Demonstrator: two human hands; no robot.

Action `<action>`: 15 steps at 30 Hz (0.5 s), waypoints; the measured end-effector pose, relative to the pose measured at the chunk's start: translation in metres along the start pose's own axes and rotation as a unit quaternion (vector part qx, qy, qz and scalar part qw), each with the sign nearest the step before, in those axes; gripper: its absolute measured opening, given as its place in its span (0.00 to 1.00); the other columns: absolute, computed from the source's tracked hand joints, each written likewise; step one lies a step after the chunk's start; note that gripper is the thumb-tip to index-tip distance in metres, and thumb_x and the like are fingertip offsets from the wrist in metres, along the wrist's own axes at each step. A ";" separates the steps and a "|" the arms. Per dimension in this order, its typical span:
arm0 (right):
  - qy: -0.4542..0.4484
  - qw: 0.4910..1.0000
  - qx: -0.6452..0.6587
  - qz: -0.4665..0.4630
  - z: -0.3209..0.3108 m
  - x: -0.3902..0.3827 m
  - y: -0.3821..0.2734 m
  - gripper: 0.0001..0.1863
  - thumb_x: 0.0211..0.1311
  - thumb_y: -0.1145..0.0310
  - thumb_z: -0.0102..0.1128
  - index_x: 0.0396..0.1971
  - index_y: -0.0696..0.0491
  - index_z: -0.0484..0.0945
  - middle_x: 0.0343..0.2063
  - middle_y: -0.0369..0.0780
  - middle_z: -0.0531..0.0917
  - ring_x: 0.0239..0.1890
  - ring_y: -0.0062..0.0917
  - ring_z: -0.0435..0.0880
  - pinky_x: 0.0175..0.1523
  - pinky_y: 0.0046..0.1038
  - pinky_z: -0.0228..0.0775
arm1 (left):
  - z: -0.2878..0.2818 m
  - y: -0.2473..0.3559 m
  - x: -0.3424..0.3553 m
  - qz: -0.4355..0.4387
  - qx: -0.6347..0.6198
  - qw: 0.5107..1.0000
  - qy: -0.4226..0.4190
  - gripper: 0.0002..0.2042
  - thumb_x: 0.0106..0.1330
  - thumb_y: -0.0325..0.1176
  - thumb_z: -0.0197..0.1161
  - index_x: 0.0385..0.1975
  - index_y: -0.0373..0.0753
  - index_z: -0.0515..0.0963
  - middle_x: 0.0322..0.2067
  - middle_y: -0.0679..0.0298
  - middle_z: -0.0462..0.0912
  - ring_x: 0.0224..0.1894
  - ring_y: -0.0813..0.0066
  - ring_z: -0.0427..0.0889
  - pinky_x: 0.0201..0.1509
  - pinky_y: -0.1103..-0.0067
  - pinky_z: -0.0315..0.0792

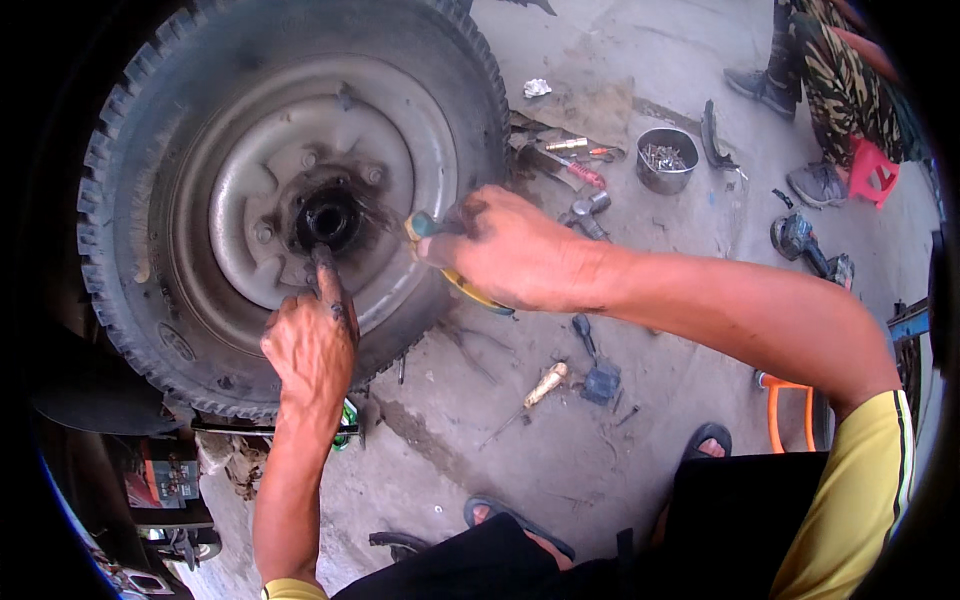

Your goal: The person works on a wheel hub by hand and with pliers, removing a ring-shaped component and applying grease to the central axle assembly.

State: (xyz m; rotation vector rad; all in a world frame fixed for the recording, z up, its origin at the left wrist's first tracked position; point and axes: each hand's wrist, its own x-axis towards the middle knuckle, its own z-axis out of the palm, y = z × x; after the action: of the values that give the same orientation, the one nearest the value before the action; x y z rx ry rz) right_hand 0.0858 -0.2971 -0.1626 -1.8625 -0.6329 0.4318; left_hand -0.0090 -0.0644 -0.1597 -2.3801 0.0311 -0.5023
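A wheel with a worn black tyre (470,100) and grey steel rim (247,182) fills the upper left, around a dark greasy hub (325,215). My left hand (312,335) reaches to the hub's lower edge, its blackened index finger extended and touching it, the other fingers curled; whether they hold anything is hidden. My right hand (510,250) grips a tool with yellow and green handles (420,235), apparently pliers, at the rim's right side; its working end is hard to make out.
Loose tools (580,170), a metal pot of small parts (665,160), a cream-handled screwdriver (545,385) and a power tool (795,240) lie on the concrete floor (640,80). A person in camouflage trousers (830,75) is at upper right, near a pink stool (870,175).
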 end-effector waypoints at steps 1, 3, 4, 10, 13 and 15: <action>-0.006 1.000 -0.006 -0.016 -0.003 0.003 -0.001 0.28 0.65 0.52 0.55 0.37 0.69 0.78 0.35 0.58 0.80 0.39 0.44 0.79 0.49 0.40 0.70 | 0.000 0.001 0.003 0.000 0.000 1.000 -0.003 0.21 0.61 0.34 0.61 0.55 0.37 0.75 0.19 0.61 0.80 0.24 0.65 0.83 0.26 0.70 0.77; -0.010 0.997 -0.028 -0.076 -0.003 0.008 -0.002 0.29 0.64 0.51 0.55 0.35 0.70 0.78 0.29 0.57 0.80 0.33 0.41 0.79 0.45 0.39 0.71 | 0.001 0.004 0.004 -0.004 -0.005 1.000 -0.009 0.20 0.62 0.34 0.60 0.54 0.37 0.76 0.19 0.60 0.80 0.25 0.64 0.84 0.26 0.69 0.78; -0.005 0.992 -0.041 -0.121 -0.004 0.008 -0.001 0.29 0.65 0.52 0.55 0.34 0.70 0.78 0.28 0.58 0.80 0.32 0.42 0.78 0.44 0.40 0.71 | 0.000 0.006 0.004 -0.004 -0.007 1.000 -0.012 0.19 0.62 0.34 0.59 0.54 0.36 0.76 0.19 0.60 0.81 0.25 0.64 0.84 0.26 0.69 0.78; -0.008 0.991 -0.058 -0.119 -0.006 0.016 -0.010 0.28 0.65 0.53 0.57 0.28 0.70 0.78 0.24 0.56 0.79 0.28 0.38 0.77 0.40 0.41 0.70 | 0.010 0.004 0.006 0.005 -0.050 0.999 0.005 0.23 0.60 0.36 0.64 0.56 0.37 0.75 0.19 0.56 0.80 0.22 0.57 0.82 0.23 0.63 0.74; -0.039 0.998 0.027 -0.028 -0.016 0.013 -0.014 0.28 0.65 0.53 0.58 0.27 0.70 0.78 0.24 0.55 0.79 0.29 0.35 0.77 0.39 0.40 0.70 | 0.008 0.001 0.012 0.034 -0.051 0.998 -0.012 0.23 0.61 0.37 0.63 0.56 0.37 0.75 0.21 0.55 0.80 0.24 0.57 0.82 0.25 0.63 0.75; -0.034 0.999 0.031 -0.018 -0.017 0.012 -0.009 0.25 0.62 0.56 0.57 0.26 0.69 0.79 0.29 0.56 0.80 0.38 0.40 0.76 0.46 0.40 0.68 | 0.004 0.002 0.013 0.039 -0.052 0.998 -0.024 0.22 0.62 0.37 0.63 0.55 0.38 0.75 0.22 0.55 0.81 0.24 0.58 0.83 0.25 0.63 0.75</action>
State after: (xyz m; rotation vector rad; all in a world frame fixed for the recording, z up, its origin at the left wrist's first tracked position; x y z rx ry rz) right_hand 0.1028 -0.2997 -0.1480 -1.7816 -0.6913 0.4883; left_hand 0.0043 -0.0651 -0.1593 -2.4818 0.1308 -0.4159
